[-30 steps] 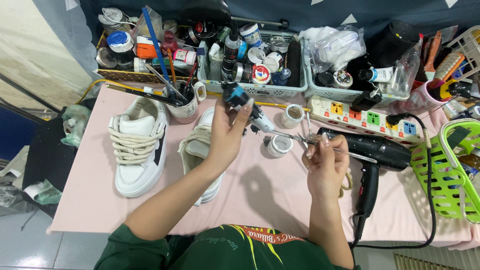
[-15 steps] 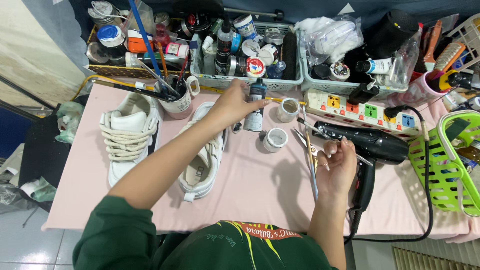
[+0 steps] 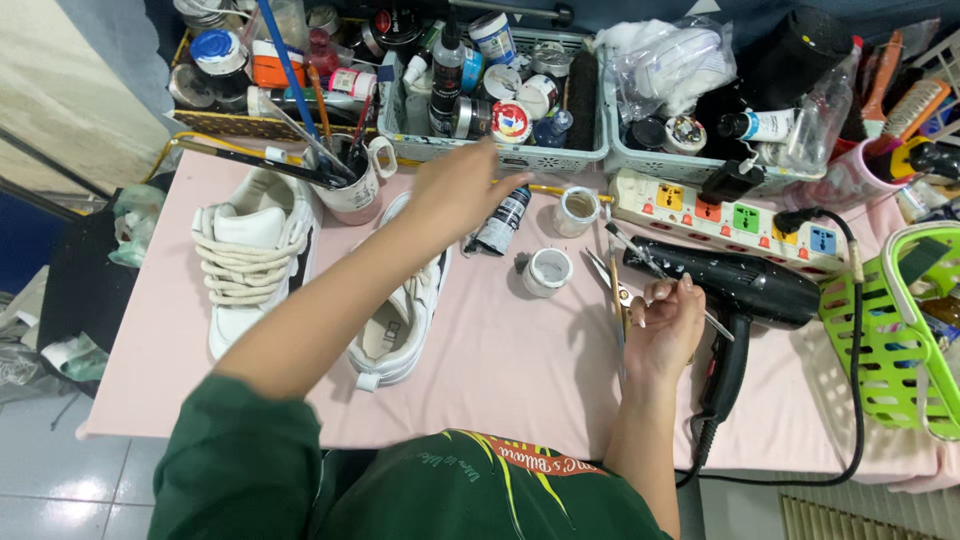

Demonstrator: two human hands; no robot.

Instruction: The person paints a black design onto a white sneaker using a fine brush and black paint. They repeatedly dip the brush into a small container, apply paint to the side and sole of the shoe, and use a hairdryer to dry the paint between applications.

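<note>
Left hand open, fingers spread, empty, just beside dark paint tube at frame centre-top; approach tube slowly. Right hand clamped on thin metal-handled brush; keep brush tip clear of black hair dryer.

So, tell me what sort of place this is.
Probably a shoe cleaning or repair bench: white sneakers lie on a pink-covered table, baskets of paint pots and bottles stand behind, and a black hair dryer lies by the right hand.
</note>
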